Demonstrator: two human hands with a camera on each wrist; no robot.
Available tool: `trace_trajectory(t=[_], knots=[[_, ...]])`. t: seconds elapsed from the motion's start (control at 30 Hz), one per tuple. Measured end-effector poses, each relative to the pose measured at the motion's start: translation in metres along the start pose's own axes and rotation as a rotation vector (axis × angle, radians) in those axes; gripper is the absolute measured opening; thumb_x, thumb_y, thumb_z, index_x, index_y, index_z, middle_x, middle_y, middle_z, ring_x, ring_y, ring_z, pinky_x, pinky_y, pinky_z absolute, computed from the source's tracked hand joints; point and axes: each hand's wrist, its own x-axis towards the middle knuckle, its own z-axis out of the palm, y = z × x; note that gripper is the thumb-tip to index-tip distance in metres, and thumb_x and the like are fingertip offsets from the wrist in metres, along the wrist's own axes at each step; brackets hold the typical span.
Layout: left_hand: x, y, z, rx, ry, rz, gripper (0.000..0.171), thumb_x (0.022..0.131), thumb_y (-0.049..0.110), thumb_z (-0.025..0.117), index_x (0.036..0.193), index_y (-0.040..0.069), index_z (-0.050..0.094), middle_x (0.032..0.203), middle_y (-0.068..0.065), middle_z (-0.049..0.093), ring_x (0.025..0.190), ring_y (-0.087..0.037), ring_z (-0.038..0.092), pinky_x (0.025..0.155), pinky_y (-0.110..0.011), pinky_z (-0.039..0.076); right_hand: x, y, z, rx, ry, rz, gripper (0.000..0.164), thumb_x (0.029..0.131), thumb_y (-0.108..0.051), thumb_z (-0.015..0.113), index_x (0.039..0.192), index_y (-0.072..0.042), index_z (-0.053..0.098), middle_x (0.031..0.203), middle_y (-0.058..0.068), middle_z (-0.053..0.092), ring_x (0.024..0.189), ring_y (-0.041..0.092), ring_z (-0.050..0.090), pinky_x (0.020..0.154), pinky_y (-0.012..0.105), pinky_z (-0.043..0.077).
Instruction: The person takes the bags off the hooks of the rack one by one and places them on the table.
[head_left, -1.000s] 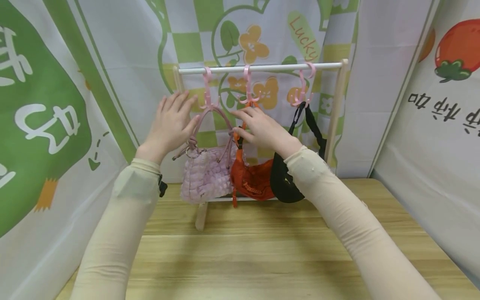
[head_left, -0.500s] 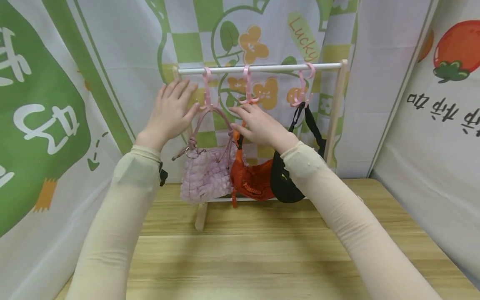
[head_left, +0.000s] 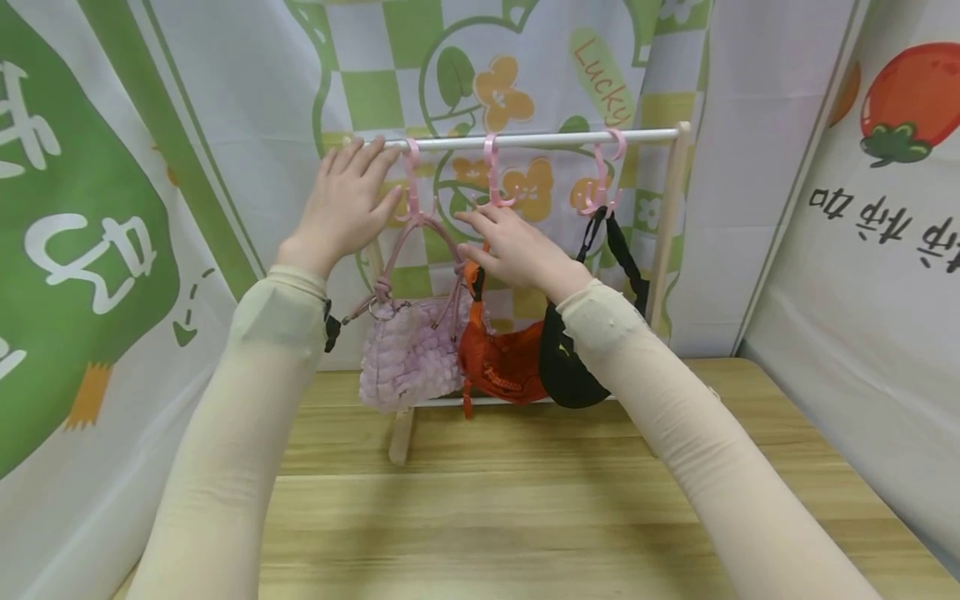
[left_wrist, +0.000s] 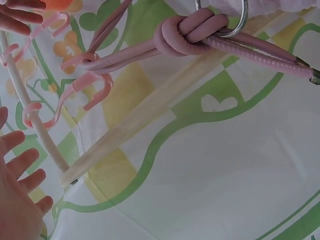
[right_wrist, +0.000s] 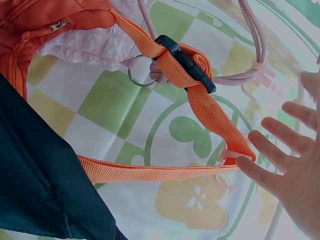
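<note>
Three bags (head_left: 412,358), hung on pink hooks (head_left: 492,171), contents hidden

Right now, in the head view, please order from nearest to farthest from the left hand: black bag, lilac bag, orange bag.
1. Lilac bag, hanging leftmost, lower than the left hand.
2. Orange bag, hanging in the middle.
3. Black bag, hanging at right.
</note>
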Motion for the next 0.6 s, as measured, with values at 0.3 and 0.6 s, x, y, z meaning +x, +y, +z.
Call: trace_trajectory(t=[0.3, 0.6], knots=[[0.010, -0.001, -0.005, 0.011, -0.038, 0.003, 0.056, 0.102, 0.040, 0.028, 0.152, 0.016, 0.019, 0.158, -0.012, 0.016, 0.145, -0.037, 0.013, 0.118, -0.054, 0.005, 0.004, -0.002, 0.000, 0.007, -0.010, 0.014, 0.055, 0.100, -0.039, 0.044, 0.147, -0.014, 0.034, 0.145, 0.015, 0.039, 0.136, 0.029, 0.035, 0.113, 0.043, 0.031], [0.018, 0.000, -0.008, 0.021, -0.104, 0.009, 0.057, 0.102, 0.041, 0.025, 0.153, 0.016, 0.015, 0.158, -0.014, 0.014, 0.144, -0.039, 0.013, 0.118, -0.054, 0.004, 0.007, -0.003, 0.000, 0.013, -0.006, 0.021, 0.055, 0.099, -0.039, 0.044, 0.146, -0.013, 0.035, 0.143, 0.014, 0.042, 0.133, 0.028, 0.039, 0.111, 0.042, 0.033]])
